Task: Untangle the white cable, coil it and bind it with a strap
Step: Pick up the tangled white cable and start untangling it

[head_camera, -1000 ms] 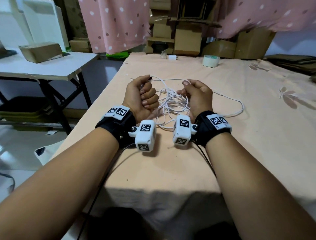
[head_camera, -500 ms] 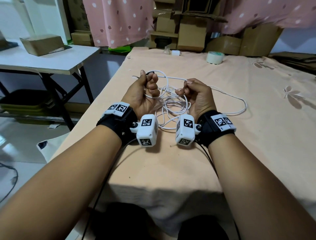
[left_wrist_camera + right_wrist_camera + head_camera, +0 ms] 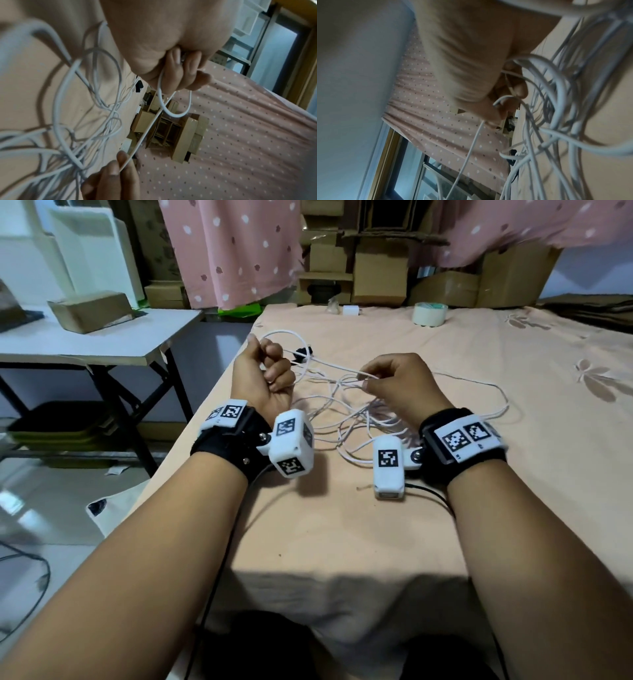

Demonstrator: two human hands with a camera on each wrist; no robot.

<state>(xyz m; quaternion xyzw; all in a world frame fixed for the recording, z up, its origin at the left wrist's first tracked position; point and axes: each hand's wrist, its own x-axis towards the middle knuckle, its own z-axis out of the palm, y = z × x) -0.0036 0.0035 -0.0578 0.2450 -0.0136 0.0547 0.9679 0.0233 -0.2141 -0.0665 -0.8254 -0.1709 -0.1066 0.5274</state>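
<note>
A thin white cable (image 3: 346, 419) lies in a loose tangle on the peach tablecloth, between and beyond both hands. My left hand (image 3: 270, 368) is raised at the table's left edge, fingers curled round a small loop of the cable (image 3: 173, 115). My right hand (image 3: 370, 380) pinches a strand of the cable (image 3: 471, 146) between thumb and fingertips, and a taut stretch runs from it to the left hand. A small black strap (image 3: 303, 352) lies on the cloth just beyond the left hand, among the cable loops. One long loop trails out to the right (image 3: 503, 405).
A roll of tape (image 3: 429, 314) and a small white charger plug (image 3: 350, 311) sit at the far edge of the table (image 3: 342, 542). Cardboard boxes (image 3: 380, 278) and a pink dotted curtain stand behind. A white side table (image 3: 102, 344) with a box stands to the left.
The hands have moved apart, the left one to the left and the right one to the right, and a strand is drawn taut between them. The tangle has spread out more.
</note>
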